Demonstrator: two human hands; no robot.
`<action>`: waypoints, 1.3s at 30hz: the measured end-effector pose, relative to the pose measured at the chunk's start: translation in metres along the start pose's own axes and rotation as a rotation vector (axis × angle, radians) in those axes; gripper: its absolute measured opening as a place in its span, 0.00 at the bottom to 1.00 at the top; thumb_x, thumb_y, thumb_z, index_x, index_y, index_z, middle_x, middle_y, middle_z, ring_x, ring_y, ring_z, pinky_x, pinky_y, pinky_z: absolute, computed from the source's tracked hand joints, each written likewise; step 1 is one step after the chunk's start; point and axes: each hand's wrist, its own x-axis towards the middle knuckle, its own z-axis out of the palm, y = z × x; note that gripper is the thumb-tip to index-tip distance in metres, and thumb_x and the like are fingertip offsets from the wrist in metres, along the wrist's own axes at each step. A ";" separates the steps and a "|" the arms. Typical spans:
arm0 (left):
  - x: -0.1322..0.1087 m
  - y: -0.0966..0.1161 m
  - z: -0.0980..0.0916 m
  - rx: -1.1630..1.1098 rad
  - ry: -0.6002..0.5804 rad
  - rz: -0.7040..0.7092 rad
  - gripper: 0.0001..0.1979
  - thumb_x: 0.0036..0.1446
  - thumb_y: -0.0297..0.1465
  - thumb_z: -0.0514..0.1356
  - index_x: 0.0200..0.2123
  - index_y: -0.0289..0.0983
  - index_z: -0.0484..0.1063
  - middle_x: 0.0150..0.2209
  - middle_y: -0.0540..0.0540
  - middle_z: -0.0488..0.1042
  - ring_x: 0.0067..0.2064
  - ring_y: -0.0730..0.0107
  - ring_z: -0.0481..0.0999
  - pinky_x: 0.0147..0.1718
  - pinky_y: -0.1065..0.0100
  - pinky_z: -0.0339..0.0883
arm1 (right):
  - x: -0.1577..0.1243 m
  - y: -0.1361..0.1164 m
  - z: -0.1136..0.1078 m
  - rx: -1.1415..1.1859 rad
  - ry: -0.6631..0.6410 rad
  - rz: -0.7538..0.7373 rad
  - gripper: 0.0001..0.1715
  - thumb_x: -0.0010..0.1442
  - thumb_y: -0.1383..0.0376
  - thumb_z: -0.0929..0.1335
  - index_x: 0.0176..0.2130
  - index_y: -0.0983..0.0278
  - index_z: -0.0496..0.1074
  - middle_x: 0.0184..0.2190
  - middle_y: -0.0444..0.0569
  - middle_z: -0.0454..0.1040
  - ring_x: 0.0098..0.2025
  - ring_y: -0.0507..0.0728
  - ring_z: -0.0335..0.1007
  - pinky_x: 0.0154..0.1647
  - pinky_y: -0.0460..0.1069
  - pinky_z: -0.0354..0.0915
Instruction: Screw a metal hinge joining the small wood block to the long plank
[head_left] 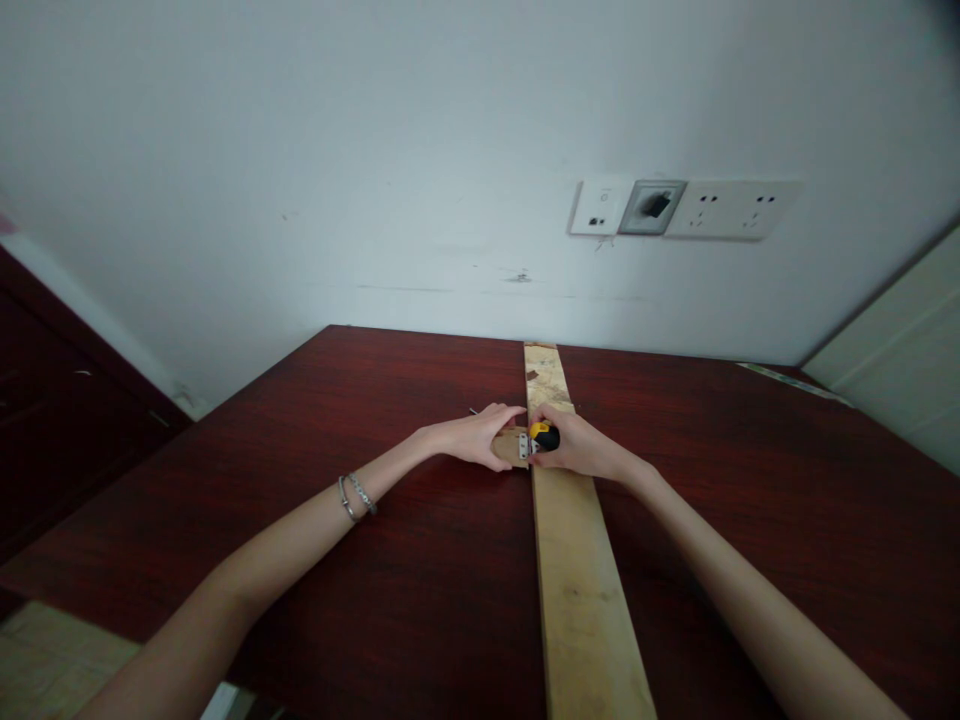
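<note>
My left hand is closed around a small light wooden piece, thumb on the near side and fingers on the far side. At the right end of that piece sits a silver metal hinge with small holes. My right hand grips a stubby yellow-and-black screwdriver right beside the hinge; its shaft is hidden. Beneath my right hand lies a long pale wooden board, and the small piece meets its left edge. Whether the hinge touches the board cannot be made out.
The dark red table carries the board lengthwise, reaching back to the white wall. A thin dark rod shows behind my left hand. Wall sockets with a black plug are above. A flat patterned strip lies at the back right.
</note>
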 end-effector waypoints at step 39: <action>-0.002 -0.001 0.000 -0.073 0.004 -0.039 0.46 0.45 0.35 0.67 0.63 0.37 0.46 0.50 0.40 0.62 0.49 0.60 0.66 0.48 0.62 0.62 | 0.040 0.028 -0.039 -0.022 0.225 0.463 0.26 0.58 0.44 0.60 0.36 0.64 0.64 0.31 0.58 0.74 0.26 0.59 0.73 0.20 0.50 0.65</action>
